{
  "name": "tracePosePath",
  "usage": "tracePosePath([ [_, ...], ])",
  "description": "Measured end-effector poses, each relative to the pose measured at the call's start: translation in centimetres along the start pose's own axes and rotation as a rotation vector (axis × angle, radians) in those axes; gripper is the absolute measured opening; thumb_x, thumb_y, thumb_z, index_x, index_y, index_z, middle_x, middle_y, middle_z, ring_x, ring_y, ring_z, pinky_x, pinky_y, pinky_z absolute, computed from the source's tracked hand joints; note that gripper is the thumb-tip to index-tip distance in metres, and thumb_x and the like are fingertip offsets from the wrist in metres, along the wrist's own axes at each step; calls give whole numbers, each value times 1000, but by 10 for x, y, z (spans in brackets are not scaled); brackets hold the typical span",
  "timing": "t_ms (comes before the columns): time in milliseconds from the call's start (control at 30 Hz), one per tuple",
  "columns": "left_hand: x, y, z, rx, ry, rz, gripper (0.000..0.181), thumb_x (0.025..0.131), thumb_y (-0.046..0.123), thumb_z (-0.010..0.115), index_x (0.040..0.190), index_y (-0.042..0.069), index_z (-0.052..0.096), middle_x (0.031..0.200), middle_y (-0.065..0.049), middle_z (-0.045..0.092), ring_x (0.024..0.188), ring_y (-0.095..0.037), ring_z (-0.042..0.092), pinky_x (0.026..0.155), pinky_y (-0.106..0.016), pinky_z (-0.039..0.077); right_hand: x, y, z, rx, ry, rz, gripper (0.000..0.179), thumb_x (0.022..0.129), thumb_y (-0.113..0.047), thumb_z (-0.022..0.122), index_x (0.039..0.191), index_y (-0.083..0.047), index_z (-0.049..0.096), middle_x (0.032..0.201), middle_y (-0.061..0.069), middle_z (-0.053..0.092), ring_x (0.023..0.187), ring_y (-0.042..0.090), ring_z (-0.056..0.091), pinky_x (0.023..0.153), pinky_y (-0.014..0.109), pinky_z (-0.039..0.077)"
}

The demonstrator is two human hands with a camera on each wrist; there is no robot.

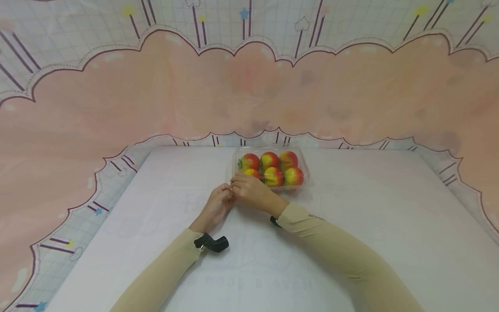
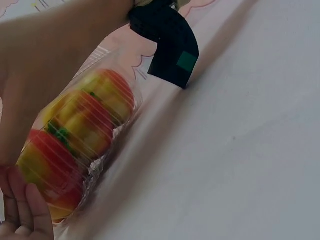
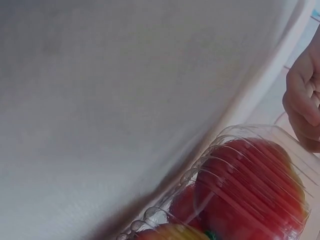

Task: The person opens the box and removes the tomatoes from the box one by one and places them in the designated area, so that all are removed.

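A clear plastic clamshell box (image 1: 306, 167) full of red-and-yellow fruits (image 1: 273, 177) sits at the far middle of the white table. My right hand (image 1: 253, 190) reaches over the box's near left corner, hiding part of it. Just left of that corner, my left hand (image 1: 219, 203) meets the right fingertips. Its bent fingers (image 3: 302, 100) show past the ribbed box in the right wrist view. In the left wrist view, the right hand (image 2: 45, 65) covers one end of the box. I cannot tell whether anything is pinched between the hands.
Under the box and forearms spreads a white sheet (image 1: 156, 208) with faint printing. Behind it rises a peach-coloured cloud-patterned backdrop (image 1: 234, 95). Black camera mounts sit on both wrists, the left mount (image 1: 213, 243) jutting inward.
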State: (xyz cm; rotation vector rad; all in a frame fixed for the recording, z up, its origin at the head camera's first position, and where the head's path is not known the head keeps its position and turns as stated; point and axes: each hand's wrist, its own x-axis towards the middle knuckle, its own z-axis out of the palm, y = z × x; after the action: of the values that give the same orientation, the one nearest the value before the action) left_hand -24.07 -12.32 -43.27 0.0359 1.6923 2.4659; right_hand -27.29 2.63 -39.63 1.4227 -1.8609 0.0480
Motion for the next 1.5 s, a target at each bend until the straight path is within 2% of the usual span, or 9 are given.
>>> tracePosePath([
  [267, -2, -4, 4, -91, 47, -22, 30, 97, 0, 34, 74, 15, 48, 75, 8, 53, 68, -4, 51, 66, -17, 44, 1, -2, 1, 51, 55, 61, 9, 76, -8, 75, 83, -3, 72, 85, 4, 71, 88, 14, 66, 94, 27, 51],
  [467, -1, -1, -2, -102, -25, -75, 37, 98, 0, 32, 75, 16, 56, 79, 7, 58, 75, -5, 56, 74, -20, 47, -1, 0, -2, 61, 3, 49, 15, 77, -10, 75, 91, -4, 72, 92, 5, 72, 98, 17, 66, 96, 28, 49],
  [600, -2, 2, -6, -11, -47, -94, 28, 97, 1, 34, 87, 15, 57, 82, 10, 61, 79, -4, 60, 81, -20, 50, -7, 4, -7, 62, -58, 28, 22, 82, -9, 70, 103, -4, 69, 107, 6, 70, 112, 19, 61, 102, 32, 45],
  [700, -2, 5, -8, 141, -12, -72, 14, 96, 4, 42, 103, 6, 54, 86, 7, 64, 82, -5, 63, 82, -20, 51, -11, 8, -12, 30, -128, 46, 31, 87, -8, 64, 117, -4, 64, 122, 6, 64, 122, 19, 55, 108, 34, 40],
  [767, -2, 8, -8, 271, 26, -43, 22, 94, 7, 49, 115, 0, 51, 95, -1, 66, 88, -10, 64, 83, -22, 52, -14, 10, -16, 17, -162, 70, 36, 88, -8, 62, 124, -4, 60, 129, 8, 60, 125, 20, 52, 109, 35, 38],
  [900, -4, 13, -3, 560, 124, 74, 51, 88, 12, 63, 133, 0, 41, 119, -18, 58, 107, -26, 60, 91, -33, 52, -20, 13, -22, 48, -164, 130, 48, 85, -14, 68, 129, -1, 55, 132, 12, 57, 127, 24, 51, 108, 38, 39],
  [1167, -9, 18, 6, 1149, 159, 547, 63, 76, 8, 76, 131, 3, 47, 128, -19, 49, 119, -34, 48, 102, -47, 42, -38, 18, -29, 110, -155, 255, 63, 78, -19, 76, 132, 2, 50, 134, 15, 54, 129, 28, 48, 108, 41, 39],
  [1333, -9, 22, 15, 1369, 142, 743, 59, 72, 8, 79, 125, 3, 53, 126, -17, 51, 119, -33, 49, 103, -45, 42, -49, 21, -37, 81, -174, 305, 68, 75, -21, 79, 133, -1, 49, 134, 14, 55, 128, 28, 49, 107, 44, 40],
  [1500, -7, 26, 28, 1455, 101, 921, 53, 71, 8, 79, 119, 2, 57, 122, -17, 54, 116, -32, 51, 100, -46, 43, -63, 26, -49, 83, -161, 356, 71, 75, -22, 79, 133, 1, 47, 132, 15, 56, 125, 30, 51, 105, 47, 41],
])
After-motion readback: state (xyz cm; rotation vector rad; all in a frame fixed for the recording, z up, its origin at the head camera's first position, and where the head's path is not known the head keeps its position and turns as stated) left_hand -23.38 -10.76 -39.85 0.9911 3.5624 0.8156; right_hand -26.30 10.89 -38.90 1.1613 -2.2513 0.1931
